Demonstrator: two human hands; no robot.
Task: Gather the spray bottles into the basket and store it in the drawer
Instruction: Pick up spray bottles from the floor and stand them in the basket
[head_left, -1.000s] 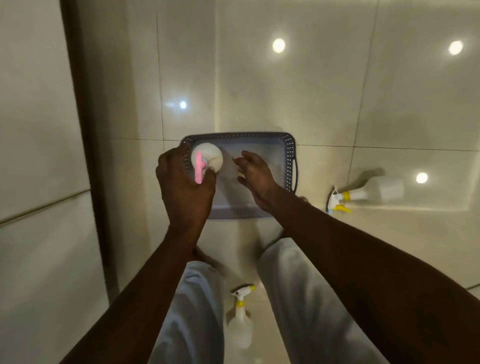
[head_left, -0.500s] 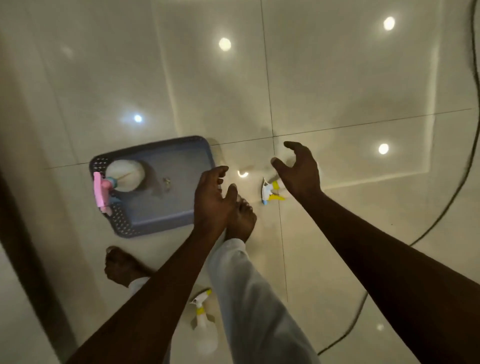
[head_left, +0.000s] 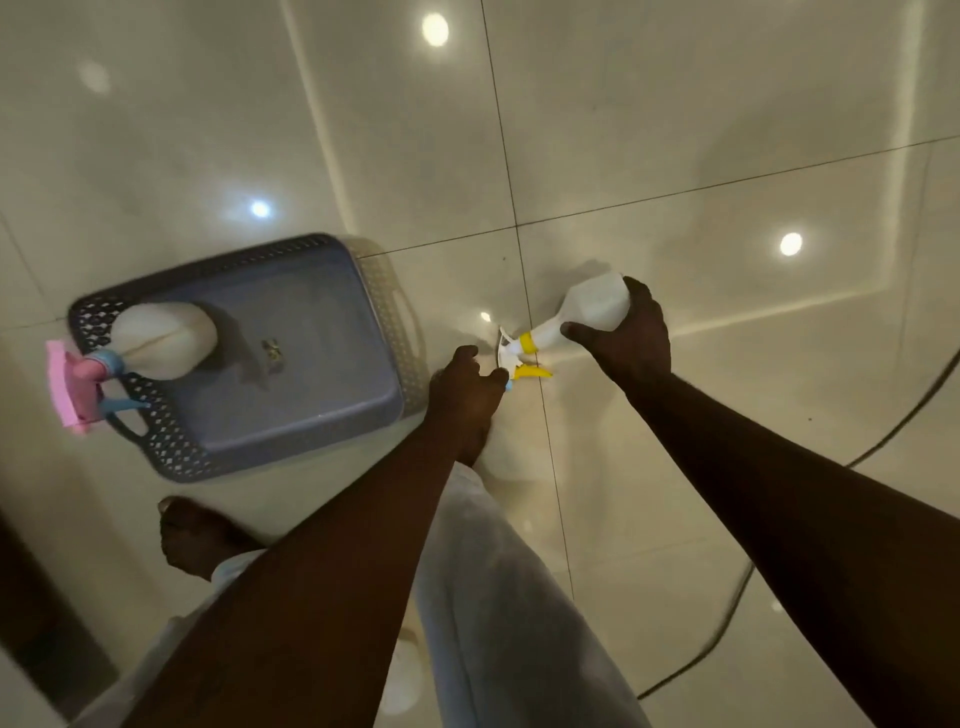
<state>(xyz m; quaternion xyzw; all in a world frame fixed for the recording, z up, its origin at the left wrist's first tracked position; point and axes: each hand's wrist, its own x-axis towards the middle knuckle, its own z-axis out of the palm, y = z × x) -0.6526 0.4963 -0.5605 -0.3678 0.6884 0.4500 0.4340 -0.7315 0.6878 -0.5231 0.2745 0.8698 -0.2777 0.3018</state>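
A white spray bottle with a yellow trigger (head_left: 592, 309) lies tilted just above the tile floor, and my right hand (head_left: 631, 343) grips its body. My left hand (head_left: 465, 392) hovers by that bottle's nozzle with fingers loosely curled, holding nothing. To the left, a grey lattice basket (head_left: 171, 447) sits on the floor. In the basket is a white bottle with a pink and blue spray head (head_left: 161, 340), its head hanging over the left rim. A third bottle (head_left: 400, 680) is mostly hidden behind my arm and leg.
My bare feet (head_left: 197, 535) and pale trouser legs stand just below the basket. A black cable (head_left: 727, 618) curves across the glossy floor on the right. A dark furniture edge (head_left: 31, 597) runs along the lower left.
My right hand has reached down and taken hold of the yellow-trigger bottle's body. My left hand moved right, away from the basket, toward the nozzle. The camera shifted right.
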